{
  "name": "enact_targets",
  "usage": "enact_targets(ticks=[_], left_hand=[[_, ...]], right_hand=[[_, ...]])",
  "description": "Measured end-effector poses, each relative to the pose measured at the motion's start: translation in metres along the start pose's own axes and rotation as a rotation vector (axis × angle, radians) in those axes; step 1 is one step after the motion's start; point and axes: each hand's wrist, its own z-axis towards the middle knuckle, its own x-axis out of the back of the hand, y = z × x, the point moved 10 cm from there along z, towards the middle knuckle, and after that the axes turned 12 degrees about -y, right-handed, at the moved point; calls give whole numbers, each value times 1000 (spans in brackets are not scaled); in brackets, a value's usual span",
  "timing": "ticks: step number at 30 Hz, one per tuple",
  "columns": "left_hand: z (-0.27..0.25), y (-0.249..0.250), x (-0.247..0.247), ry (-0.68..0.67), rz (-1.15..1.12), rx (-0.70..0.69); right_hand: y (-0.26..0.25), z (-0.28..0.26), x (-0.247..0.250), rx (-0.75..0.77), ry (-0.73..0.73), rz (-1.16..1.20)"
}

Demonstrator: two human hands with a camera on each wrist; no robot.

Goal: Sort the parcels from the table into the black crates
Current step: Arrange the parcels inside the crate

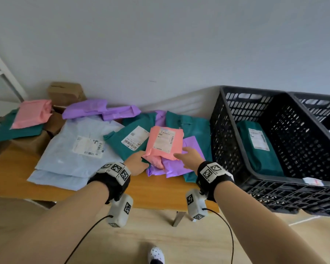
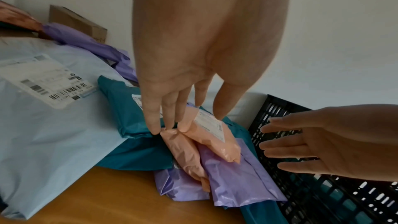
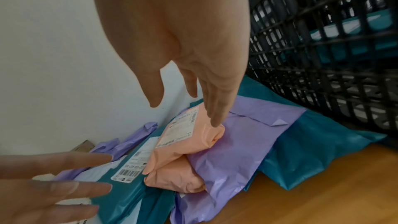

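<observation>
A pink parcel (image 1: 163, 143) (image 2: 206, 135) (image 3: 183, 142) with a white label lies on top of a purple parcel (image 1: 171, 166) and teal ones, close to the black crate (image 1: 274, 179). My left hand (image 1: 144, 159) (image 2: 187, 122) touches its near left corner with straight fingers. My right hand (image 1: 181, 152) (image 3: 185, 113) is spread, one fingertip on the parcel's right edge. Neither hand grips it. One teal parcel (image 1: 259, 145) lies inside the crate. A second black crate (image 1: 322, 109) stands to its right.
The wooden table (image 1: 11, 174) carries a big light blue parcel (image 1: 80, 145), a labelled teal parcel (image 1: 126, 141), purple parcels (image 1: 95, 109) at the back, another pink one (image 1: 32, 113) far left and a cardboard box (image 1: 65, 92) by the wall.
</observation>
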Motion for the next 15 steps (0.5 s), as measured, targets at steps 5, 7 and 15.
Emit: enact_targets(ticks=[5, 7, 15], left_hand=[[42, 1, 9, -37, -50, 7], [60, -2, 18, -11, -67, 12], [115, -14, 33, 35, -63, 110]], right_hand=[[3, 40, 4, -37, -12, 54], [3, 52, 10, -50, 6, 84], [13, 87, 16, -115, 22, 162]])
